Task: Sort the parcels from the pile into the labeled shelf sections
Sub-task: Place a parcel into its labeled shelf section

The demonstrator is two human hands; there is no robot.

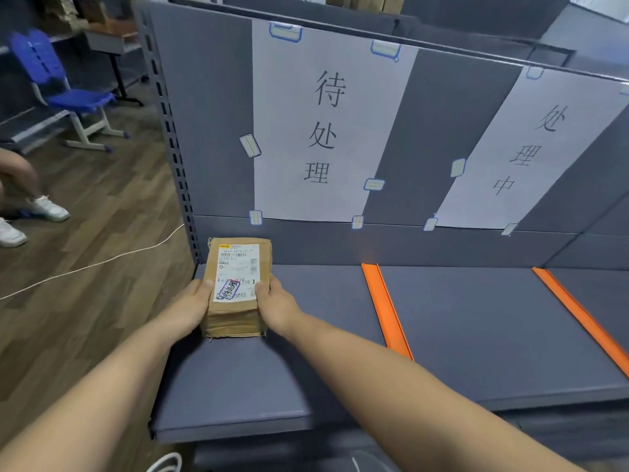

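Both hands, left hand [190, 310] and right hand [277, 306], grip the parcel [238, 284] between their fingers, apparently setting it on the shelf [459, 335]. The sign [323, 131] above reads 待处理, matching its stamp. Next, I judge: let go.

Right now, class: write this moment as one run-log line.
stage: placing | object: brown parcel | holders: left hand, right hand | location: leftmost shelf section, under sign 待处理 | bounded by: orange divider

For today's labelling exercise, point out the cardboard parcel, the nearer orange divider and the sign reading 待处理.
cardboard parcel [238, 267]: head view, on its white shipping label.
nearer orange divider [386, 308]: head view, mid-length of the strip.
待处理 sign [326, 131]: head view, on the middle character.
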